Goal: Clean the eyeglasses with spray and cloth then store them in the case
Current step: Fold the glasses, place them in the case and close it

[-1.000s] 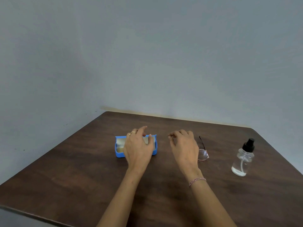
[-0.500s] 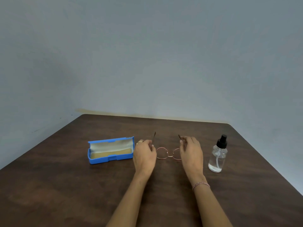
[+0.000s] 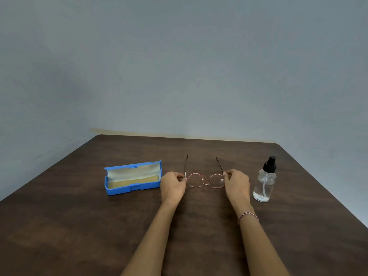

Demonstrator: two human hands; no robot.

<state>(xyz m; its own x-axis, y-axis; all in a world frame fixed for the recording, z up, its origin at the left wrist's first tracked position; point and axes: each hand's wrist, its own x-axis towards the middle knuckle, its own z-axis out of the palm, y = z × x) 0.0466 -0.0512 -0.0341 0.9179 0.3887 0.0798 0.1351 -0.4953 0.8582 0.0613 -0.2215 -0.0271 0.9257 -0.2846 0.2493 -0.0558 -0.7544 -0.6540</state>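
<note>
**Both hands pinch the round-rimmed eyeglasses at the hinges**

While the dark wooden tabletop (image 3: 199,236) fills the lower part of the view, the round-rimmed eyeglasses (image 3: 205,180) sit at its middle, lenses toward the near side and both temple arms opened out, pointing to the far edge. Whether the frame rests on the wood or is lifted just off it cannot be told.

At the frame's left end, the left hand (image 3: 172,186) has its grip narrowed to a pinch, fingertips closed on the hinge corner beside the left lens. At the right end, the right hand (image 3: 237,184) does the same, thumb and fingers closed on the hinge corner beside the right lens. A beaded bracelet (image 3: 248,215) circles the right wrist. Both forearms reach in from the near edge.

To the left of the left hand, just beside it, lies the blue eyeglass case (image 3: 132,178), open, its lid tipped back toward the far side. Its lining is pale, and a tan cloth (image 3: 133,183) lies flat in the bottom half.

To the right of the right hand, near but apart from it, stands the clear spray bottle (image 3: 264,182), upright, with a black pump top and a dip tube showing through clear liquid.

A plain grey-blue wall (image 3: 179,66) rises behind the far edge of the tabletop.
</note>
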